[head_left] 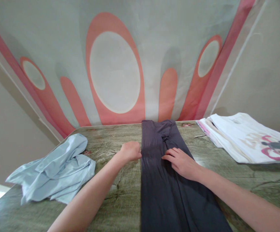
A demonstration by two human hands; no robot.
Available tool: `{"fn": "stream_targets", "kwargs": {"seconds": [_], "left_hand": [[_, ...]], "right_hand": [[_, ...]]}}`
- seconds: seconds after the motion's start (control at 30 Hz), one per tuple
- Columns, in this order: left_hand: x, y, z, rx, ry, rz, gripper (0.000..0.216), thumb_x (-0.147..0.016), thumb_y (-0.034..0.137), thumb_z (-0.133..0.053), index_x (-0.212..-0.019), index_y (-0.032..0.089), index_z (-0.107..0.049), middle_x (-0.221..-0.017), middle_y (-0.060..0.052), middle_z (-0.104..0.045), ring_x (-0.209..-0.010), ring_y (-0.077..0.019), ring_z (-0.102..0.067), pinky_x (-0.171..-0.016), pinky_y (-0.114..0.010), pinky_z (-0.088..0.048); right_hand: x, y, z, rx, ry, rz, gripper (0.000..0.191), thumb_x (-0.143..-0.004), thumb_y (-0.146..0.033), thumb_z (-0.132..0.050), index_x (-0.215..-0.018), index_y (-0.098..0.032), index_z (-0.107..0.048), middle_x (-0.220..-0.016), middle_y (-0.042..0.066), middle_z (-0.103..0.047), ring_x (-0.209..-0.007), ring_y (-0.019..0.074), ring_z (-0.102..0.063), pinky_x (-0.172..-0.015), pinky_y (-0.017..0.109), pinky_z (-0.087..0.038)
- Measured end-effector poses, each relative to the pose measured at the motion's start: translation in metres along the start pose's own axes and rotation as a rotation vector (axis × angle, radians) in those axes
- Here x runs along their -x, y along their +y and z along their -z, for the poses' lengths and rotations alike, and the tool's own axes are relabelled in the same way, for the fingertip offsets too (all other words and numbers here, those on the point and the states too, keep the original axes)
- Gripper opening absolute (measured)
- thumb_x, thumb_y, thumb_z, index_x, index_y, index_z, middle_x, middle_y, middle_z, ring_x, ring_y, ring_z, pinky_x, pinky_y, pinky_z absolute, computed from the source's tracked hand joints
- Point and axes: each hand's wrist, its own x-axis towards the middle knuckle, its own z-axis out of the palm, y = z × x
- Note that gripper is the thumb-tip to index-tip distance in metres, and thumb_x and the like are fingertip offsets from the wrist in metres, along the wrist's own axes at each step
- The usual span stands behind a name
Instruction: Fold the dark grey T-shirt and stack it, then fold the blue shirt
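Observation:
A dark grey garment (169,193) lies folded into a long strip down the middle of the wood-grain table (120,190). My left hand (129,151) is closed, pinching the garment's left edge. Resting flat on the cloth near its middle, my right hand (181,161) has its fingers stretched out and pointing left.
A crumpled light blue garment (58,169) lies at the table's left. A stack of folded white clothes (248,137) with a pink and black print sits at the right. Behind the table's far edge hangs a grey sheet with coral oval shapes (116,71).

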Motion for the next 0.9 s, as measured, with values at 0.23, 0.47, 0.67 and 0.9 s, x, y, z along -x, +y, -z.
{"fn": "stream_targets", "kwargs": {"seconds": [0.23, 0.47, 0.67, 0.9], "left_hand": [[0.023, 0.021, 0.004, 0.121, -0.147, -0.663, 0.024, -0.065, 0.018, -0.069, -0.087, 0.02, -0.064, -0.087, -0.003, -0.063, -0.079, -0.0169, -0.058, -0.066, -0.022, -0.041], [0.013, 0.017, -0.002, 0.13, -0.333, -0.569, 0.005, -0.064, 0.016, -0.069, -0.068, 0.02, -0.067, -0.067, 0.001, -0.065, -0.06, -0.0128, -0.058, -0.053, -0.02, -0.036], [0.015, 0.01, 0.003, 0.213, -0.421, -0.559, 0.008, -0.064, 0.028, -0.071, -0.067, 0.022, -0.069, -0.065, 0.002, -0.067, -0.056, -0.012, -0.058, -0.05, -0.019, -0.036], [0.022, 0.017, 0.006, 0.322, -0.429, -0.63, 0.019, -0.064, 0.037, -0.071, -0.072, 0.02, -0.069, -0.067, 0.001, -0.066, -0.059, -0.0121, -0.058, -0.053, -0.018, -0.039]], "right_hand": [[0.003, 0.003, -0.003, -0.049, 0.049, 0.032, 0.046, -0.071, 0.0, -0.043, -0.11, -0.019, -0.056, -0.102, 0.008, -0.056, -0.095, 0.0197, -0.047, -0.081, 0.036, -0.04], [0.006, 0.008, -0.008, -0.051, 0.158, 0.098, 0.036, -0.076, -0.004, -0.044, -0.101, -0.02, -0.064, -0.102, 0.008, -0.059, -0.099, 0.0212, -0.049, -0.082, 0.038, -0.041], [0.005, 0.006, -0.006, -0.048, 0.165, 0.111, 0.037, -0.077, -0.004, -0.042, -0.102, -0.02, -0.064, -0.101, 0.009, -0.06, -0.098, 0.0205, -0.051, -0.081, 0.038, -0.043], [0.007, 0.003, -0.002, -0.12, 0.143, 0.052, 0.037, -0.076, -0.004, -0.042, -0.105, -0.02, -0.061, -0.102, 0.007, -0.061, -0.094, 0.0189, -0.054, -0.082, 0.037, -0.042]]}}
